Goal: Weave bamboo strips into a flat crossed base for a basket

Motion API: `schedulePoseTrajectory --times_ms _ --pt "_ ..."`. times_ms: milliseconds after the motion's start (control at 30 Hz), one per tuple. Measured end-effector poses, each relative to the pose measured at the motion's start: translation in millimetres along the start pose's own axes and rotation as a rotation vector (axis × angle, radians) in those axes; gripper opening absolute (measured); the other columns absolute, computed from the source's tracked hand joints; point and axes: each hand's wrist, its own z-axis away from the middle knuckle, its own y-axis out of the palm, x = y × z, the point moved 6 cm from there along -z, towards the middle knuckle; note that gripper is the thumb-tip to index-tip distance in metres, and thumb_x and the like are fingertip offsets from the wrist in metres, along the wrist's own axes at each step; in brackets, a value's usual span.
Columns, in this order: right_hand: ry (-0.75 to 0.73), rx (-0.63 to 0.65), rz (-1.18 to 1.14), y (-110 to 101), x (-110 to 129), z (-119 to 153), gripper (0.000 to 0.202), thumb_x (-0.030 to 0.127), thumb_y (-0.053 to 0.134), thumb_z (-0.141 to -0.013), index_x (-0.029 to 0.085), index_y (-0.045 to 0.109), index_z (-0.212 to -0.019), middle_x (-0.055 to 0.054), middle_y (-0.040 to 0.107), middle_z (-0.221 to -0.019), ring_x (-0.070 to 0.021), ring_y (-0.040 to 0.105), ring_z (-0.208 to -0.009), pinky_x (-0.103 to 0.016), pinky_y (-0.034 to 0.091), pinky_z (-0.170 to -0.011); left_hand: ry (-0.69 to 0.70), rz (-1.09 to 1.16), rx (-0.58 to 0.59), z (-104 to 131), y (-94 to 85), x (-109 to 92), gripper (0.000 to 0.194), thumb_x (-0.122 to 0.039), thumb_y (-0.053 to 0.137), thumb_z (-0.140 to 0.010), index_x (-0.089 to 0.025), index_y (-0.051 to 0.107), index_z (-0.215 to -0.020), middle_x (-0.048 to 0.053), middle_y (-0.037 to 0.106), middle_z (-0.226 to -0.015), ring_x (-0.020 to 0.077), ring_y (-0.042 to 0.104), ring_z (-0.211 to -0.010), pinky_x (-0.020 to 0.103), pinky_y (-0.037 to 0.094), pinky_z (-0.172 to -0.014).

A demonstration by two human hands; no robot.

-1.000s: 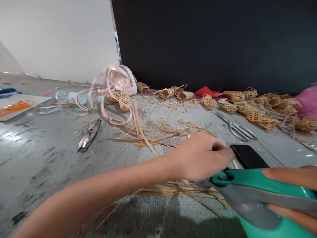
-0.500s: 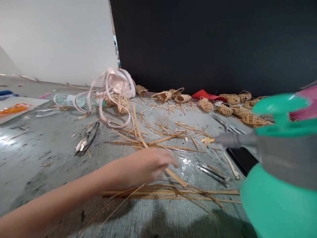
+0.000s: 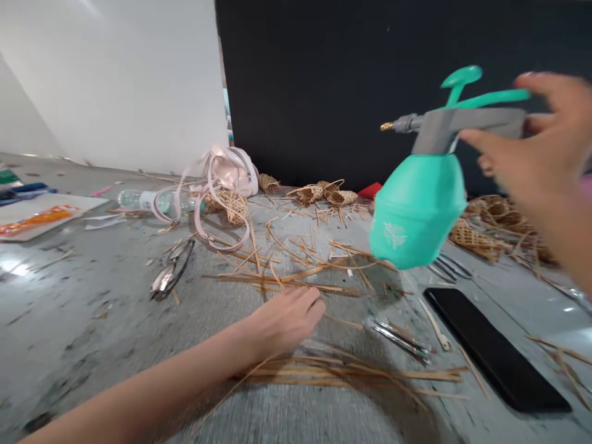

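Strips lie unwoven up front; just beyond, L hand is curled low, its grip can't be told. More room is offered on L of tabletop; R is hemmed by phone. Spray btl is held aloft, tilted, in R hand. Woven pcs, apparently done, are backed by black panel.

Glare whitens the gray surface at left

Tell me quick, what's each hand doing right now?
Left hand: curled near long, thin, tan strips; whether it grips one cannot be told.
Right hand: holding a green, round-bellied plastic spray bottle with a grey top.
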Motion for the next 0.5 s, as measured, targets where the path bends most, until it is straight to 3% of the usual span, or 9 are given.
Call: schedulePoseTrajectory --times_ms 67,133,267,400,500 --pt "0.121 0.039 -0.185 27.5 3.8 -3.3 0.078 0.053 0.042 -0.072 -0.009 0.042 -0.12 -0.021 0.052 -0.115 -0.0192 0.057 -0.093 -0.026 0.036 -0.054 -0.011 0.01 -0.028 1.6 -9.7 1.0 0.014 -0.005 0.045 -0.086 -0.011 0.054 -0.078 0.007 0.057 -0.083 0.0182 0.053 -0.072 0.028 0.044 -0.066" --pt "0.194 0.048 -0.223 51.1 6.0 0.8 0.075 0.049 0.053 -0.069 -0.007 0.046 -0.118 -0.022 0.052 -0.117 -0.0194 0.054 -0.102 -0.023 0.039 -0.062 -0.012 0.019 -0.048 2.3 -16.0 1.4 0.016 -0.006 0.045 -0.087 -0.013 0.053 -0.075 0.004 0.056 -0.079 0.0163 0.052 -0.069 0.027 0.043 -0.065" --pt "0.298 0.07 -0.186 77.3 -9.5 14.0 0.068 0.044 0.057 -0.069 -0.004 0.049 -0.116 -0.021 0.054 -0.115 -0.0182 0.056 -0.097 -0.024 0.04 -0.068 -0.031 0.035 -0.083 0.0 -20.6 3.1 0.017 -0.011 0.049 -0.088 -0.012 0.053 -0.072 0.002 0.055 -0.072 0.0157 0.05 -0.065 0.027 0.041 -0.062" --pt "0.363 0.162 -0.155 74.7 -28.8 22.3 0.071 0.049 0.053 -0.069 -0.002 0.044 -0.119 -0.016 0.057 -0.108 -0.0204 0.055 -0.096 -0.034 0.036 -0.077 -0.053 0.056 -0.125 -1.8 -22.3 4.5 0.026 -0.024 0.049 -0.09 -0.014 0.051 -0.066 0.001 0.051 -0.065 0.0152 0.046 -0.059 0.027 0.038 -0.057" --pt "0.339 0.223 -0.191 46.8 -10.6 41.8 0.08 0.044 0.055 -0.071 -0.004 0.029 -0.129 -0.024 0.048 -0.117 -0.0259 0.049 -0.107 -0.04 0.034 -0.081 -0.071 0.067 -0.18 -0.4 -25.7 4.3 0.037 -0.03 0.038 -0.094 -0.014 0.05 -0.063 0.0 0.048 -0.062 0.0146 0.043 -0.055 0.027 0.035 -0.053"
